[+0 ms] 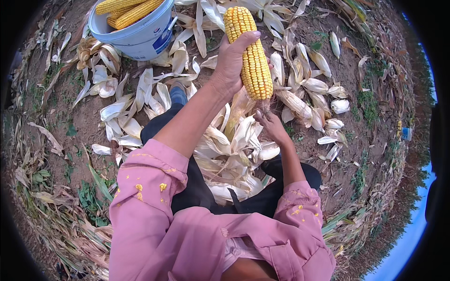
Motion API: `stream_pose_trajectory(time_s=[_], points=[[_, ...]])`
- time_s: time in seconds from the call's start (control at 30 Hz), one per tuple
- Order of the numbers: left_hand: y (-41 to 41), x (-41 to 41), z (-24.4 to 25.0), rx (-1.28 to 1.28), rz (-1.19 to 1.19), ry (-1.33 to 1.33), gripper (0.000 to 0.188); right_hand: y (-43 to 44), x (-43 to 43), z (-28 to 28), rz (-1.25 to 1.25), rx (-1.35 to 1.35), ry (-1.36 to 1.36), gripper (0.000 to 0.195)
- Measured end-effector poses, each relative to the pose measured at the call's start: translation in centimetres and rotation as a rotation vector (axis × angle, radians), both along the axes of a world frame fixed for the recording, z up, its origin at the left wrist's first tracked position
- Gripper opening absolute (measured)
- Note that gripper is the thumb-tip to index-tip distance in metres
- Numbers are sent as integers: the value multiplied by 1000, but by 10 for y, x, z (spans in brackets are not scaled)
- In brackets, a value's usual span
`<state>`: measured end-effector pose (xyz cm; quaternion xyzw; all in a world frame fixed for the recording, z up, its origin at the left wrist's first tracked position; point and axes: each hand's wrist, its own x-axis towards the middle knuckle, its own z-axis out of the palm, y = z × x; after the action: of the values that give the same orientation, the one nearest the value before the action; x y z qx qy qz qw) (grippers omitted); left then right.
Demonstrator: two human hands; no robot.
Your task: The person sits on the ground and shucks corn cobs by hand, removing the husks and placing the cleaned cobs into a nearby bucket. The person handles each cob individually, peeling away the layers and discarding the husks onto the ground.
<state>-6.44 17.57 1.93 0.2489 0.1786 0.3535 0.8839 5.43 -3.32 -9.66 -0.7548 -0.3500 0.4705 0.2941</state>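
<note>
My left hand (232, 63) grips a husked ear of yellow corn (256, 70), its thumb lying across the kernels. The ear is held up in front of me, tilted, with one end pointing back towards my body. Reddish-brown corn silk (263, 104) hangs from that near end. The fingers of my right hand (272, 126) are pinched on this silk, just below the kernels. Beneath both hands, pale dry husks (239, 144) lie heaped between my legs.
A white plastic bucket (137, 38) at the upper left holds several husked corn ears (139, 14). Ears still in their husks (299, 105) lie to the right on bare soil (337, 133). Loose husks (109, 80) are strewn left, and dry stalks (63, 224) border the ground.
</note>
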Motion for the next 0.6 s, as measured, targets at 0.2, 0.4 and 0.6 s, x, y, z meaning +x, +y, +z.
stream_pose_trajectory(time_s=[0.2,0.4,0.6], points=[[6,-2,-4,-8,105,10,39,36,-44,102,-55,487,346,58],[12,6,-15,-82,364,29,40,29,-73,102,-86,443,-92,36],[47,-15,-14,-362,513,-133,41,-32,-125,30,265,-41,-173,35]])
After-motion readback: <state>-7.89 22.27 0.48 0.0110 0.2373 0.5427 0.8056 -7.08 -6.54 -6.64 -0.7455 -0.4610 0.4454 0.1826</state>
